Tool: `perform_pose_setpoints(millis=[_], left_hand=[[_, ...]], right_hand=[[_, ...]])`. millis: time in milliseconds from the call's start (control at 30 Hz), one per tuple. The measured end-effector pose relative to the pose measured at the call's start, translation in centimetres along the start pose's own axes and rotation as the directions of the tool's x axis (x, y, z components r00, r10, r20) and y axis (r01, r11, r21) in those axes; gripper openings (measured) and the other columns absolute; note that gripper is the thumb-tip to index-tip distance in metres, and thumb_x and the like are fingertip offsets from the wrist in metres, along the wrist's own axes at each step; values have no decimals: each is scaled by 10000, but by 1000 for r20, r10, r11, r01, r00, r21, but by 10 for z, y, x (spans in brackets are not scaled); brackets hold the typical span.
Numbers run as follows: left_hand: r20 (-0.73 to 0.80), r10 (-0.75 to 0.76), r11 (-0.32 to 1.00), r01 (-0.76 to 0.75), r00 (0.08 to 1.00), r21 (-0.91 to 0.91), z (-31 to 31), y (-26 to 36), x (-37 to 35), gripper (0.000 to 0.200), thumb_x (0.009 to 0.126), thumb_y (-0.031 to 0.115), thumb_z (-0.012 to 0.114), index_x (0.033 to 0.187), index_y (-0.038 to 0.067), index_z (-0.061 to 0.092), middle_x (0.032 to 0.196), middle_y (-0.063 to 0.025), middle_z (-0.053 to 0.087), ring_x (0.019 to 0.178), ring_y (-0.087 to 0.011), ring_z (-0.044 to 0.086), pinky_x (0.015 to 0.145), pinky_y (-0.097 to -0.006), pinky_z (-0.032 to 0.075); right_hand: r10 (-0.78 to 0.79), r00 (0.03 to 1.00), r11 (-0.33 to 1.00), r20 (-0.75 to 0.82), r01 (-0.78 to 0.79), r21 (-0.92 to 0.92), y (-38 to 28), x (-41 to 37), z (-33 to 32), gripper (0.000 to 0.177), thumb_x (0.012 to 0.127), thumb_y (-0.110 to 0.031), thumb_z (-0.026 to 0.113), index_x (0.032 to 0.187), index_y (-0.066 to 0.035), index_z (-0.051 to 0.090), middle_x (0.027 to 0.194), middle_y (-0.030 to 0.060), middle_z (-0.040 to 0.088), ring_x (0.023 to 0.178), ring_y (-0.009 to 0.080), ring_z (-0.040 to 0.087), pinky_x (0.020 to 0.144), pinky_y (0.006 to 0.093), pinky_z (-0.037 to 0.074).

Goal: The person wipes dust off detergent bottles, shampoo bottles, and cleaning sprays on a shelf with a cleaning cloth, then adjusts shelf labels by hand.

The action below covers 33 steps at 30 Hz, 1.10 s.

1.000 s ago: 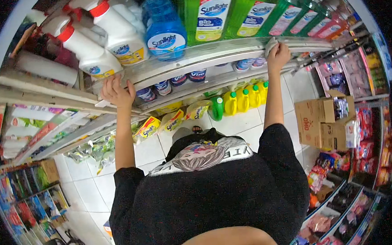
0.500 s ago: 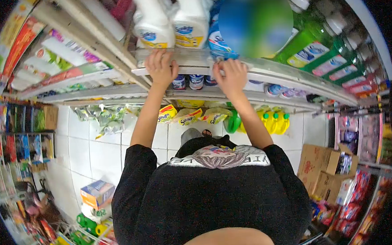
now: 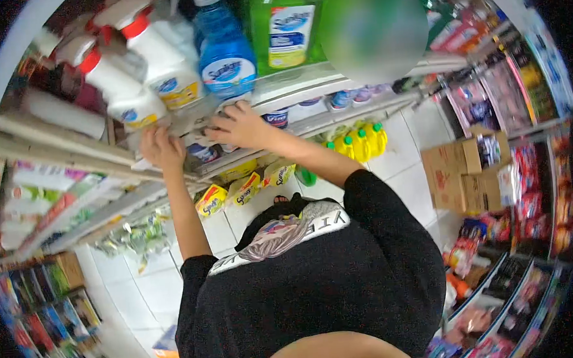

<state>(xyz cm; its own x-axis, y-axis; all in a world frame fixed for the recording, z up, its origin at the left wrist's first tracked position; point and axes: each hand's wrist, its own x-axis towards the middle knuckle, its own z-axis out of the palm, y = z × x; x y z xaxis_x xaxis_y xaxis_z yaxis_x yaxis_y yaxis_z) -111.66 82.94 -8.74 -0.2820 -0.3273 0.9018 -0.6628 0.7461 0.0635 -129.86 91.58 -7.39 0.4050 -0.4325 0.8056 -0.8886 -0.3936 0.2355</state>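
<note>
Both my hands are at the front edge of a white shelf (image 3: 294,93), which has a low clear plastic strip (image 3: 274,84) along it. My left hand (image 3: 162,148) has its fingers bent over the edge at the left, below a white spray bottle (image 3: 124,100) with a red collar. My right hand (image 3: 238,124) is turned inward, fingers bent onto the edge just below a blue Sunlight bottle (image 3: 226,58). A second white spray bottle (image 3: 164,62) stands between them, tilted in view. A green Sunlight bottle (image 3: 285,34) is farther right.
Vim tubs (image 3: 276,118) sit on the shelf below. Yellow Sunlight packs (image 3: 244,189) and yellow bottles (image 3: 360,143) are near the floor. An open cardboard box (image 3: 450,175) stands at the right, beside racks of packets (image 3: 527,197). Wrapped rolls (image 3: 45,194) line the left shelf.
The view has turned and shifted right, so the bottles appear farther left. My right hand has moved along the shelf edge toward my left hand and turned inward. My left hand stays at the edge.
</note>
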Motion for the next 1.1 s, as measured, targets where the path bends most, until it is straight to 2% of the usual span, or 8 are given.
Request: perform_pose_setpoints(millis=[200, 333, 500, 567, 800, 933, 1000, 1100], left_hand=[[-97, 80, 989, -67, 992, 129, 1, -3, 7, 188, 572, 91, 478, 752, 95, 530, 888, -94, 442, 884, -295, 437, 739, -392, 338], [-130, 89, 982, -65, 988, 180, 0, 1, 3, 118, 612, 87, 461, 700, 106, 537, 831, -74, 417, 870, -274, 443, 726, -389, 349], [-126, 86, 979, -61, 988, 195, 1, 0, 3, 95, 613, 92, 473, 683, 104, 535, 829, -71, 410, 889, -269, 430, 725, -387, 355], [-126, 84, 978, -58, 988, 200, 2, -2, 3, 90, 613, 93, 474, 680, 103, 534, 831, -70, 411, 883, -270, 431, 725, -390, 354], [-110, 54, 980, -32, 992, 198, 4, -5, -2, 78, 606, 140, 497, 666, 102, 529, 830, -87, 425, 835, -284, 434, 715, -395, 355], [-37, -5, 993, 10, 999, 115, 2, -7, 3, 107, 560, 163, 517, 653, 110, 520, 840, -93, 435, 801, -276, 423, 679, -398, 343], [-4, -51, 995, 51, 999, 87, -1, -5, -5, 122, 546, 162, 522, 660, 119, 518, 858, -84, 430, 826, -270, 407, 689, -398, 331], [-64, -51, 988, 60, 997, 140, 3, -2, -2, 142, 531, 178, 524, 667, 135, 515, 854, -62, 425, 856, -255, 397, 703, -388, 319]], right_hand=[[16, 974, 989, 228, 18, -147, 103, -76, -85, 273, 621, -208, 502, 894, -210, 491, 815, -2, 472, 798, 177, 455, 627, 330, 364], [283, 832, 926, 478, -107, -362, 160, -123, -147, 308, 609, -185, 515, 915, -192, 477, 799, 27, 474, 778, 211, 474, 614, 318, 393], [647, 675, 726, 354, -402, -559, 207, -176, -208, 297, 631, -175, 525, 921, -148, 467, 870, 40, 492, 790, 244, 499, 609, 351, 422], [846, 438, 524, 304, -578, -625, 225, -183, -212, 296, 640, -182, 528, 922, -126, 458, 901, 62, 511, 771, 259, 522, 601, 372, 425], [809, 386, 587, 442, -512, -627, 205, -146, -198, 199, 650, -197, 497, 825, -104, 472, 792, 127, 536, 700, 285, 533, 561, 396, 423], [622, 681, 769, 386, -437, -467, 170, -140, -156, 170, 670, -172, 486, 821, -94, 496, 758, 126, 539, 674, 295, 528, 544, 388, 422], [511, 716, 850, 476, -339, -402, 153, -112, -151, 187, 676, -188, 516, 825, -75, 510, 751, 121, 543, 664, 295, 532, 530, 365, 425], [535, 765, 843, 358, -459, -280, 148, -106, -150, 223, 689, -221, 546, 818, -41, 520, 729, 130, 545, 597, 295, 528, 503, 338, 419]])
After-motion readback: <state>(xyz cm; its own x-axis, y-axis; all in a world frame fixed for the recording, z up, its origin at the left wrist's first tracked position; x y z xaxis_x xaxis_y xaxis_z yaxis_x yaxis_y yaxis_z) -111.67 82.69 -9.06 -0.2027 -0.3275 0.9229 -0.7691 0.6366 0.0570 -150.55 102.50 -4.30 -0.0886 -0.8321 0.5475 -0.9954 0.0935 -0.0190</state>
